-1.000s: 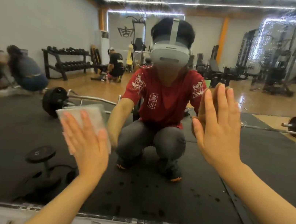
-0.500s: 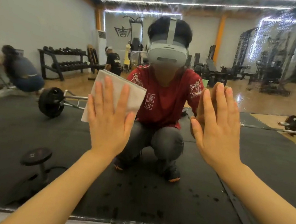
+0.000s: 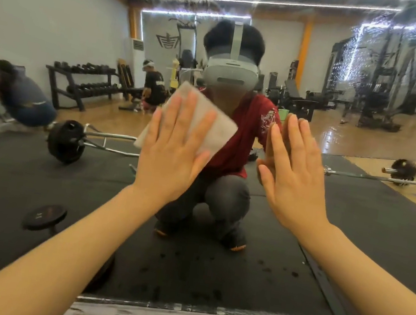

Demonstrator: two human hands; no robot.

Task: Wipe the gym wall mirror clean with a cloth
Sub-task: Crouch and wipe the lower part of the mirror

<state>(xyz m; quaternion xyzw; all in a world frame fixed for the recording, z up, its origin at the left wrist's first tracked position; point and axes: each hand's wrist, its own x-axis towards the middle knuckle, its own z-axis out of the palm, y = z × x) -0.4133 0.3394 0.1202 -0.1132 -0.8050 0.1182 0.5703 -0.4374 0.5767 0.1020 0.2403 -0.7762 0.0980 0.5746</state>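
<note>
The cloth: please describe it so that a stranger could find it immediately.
Look at the wall mirror filling the view. Near its centre, the left hand presses a pale rectangular cloth flat against the glass. The right hand beside it touches bare glass.

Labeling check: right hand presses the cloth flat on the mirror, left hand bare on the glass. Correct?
Sides are swapped. The head view shows the left hand pressing the cloth flat on the mirror; the right hand is bare on the glass.
</note>
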